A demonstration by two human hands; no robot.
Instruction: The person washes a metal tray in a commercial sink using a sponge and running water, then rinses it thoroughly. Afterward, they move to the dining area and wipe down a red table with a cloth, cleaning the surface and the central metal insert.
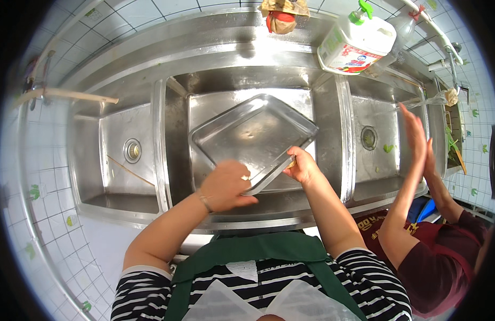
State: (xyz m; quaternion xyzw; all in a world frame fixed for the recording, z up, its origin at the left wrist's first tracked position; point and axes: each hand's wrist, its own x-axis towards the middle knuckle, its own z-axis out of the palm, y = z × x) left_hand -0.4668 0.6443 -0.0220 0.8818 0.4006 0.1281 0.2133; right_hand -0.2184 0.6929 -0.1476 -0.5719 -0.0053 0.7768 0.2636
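Observation:
A rectangular stainless-steel tray (247,132) is held tilted in the middle sink basin (253,86), turned corner-on to me. My right hand (303,166) grips its near right rim, thumb over the edge, with a small tan piece of something showing by the fingers. Over the tray's near left side is my left hand (227,186), motion-blurred with its fingers curled. Whether it holds anything under the palm is hidden from me.
A white jug with a green pump (355,44) stands on the back ledge. The left basin (127,120) holds a thin stick (130,170). Leaf scraps (388,148) lie in the right basin (376,112), where a co-worker's hands (416,132) are close together. A pale hose (82,94) reaches over the left basin.

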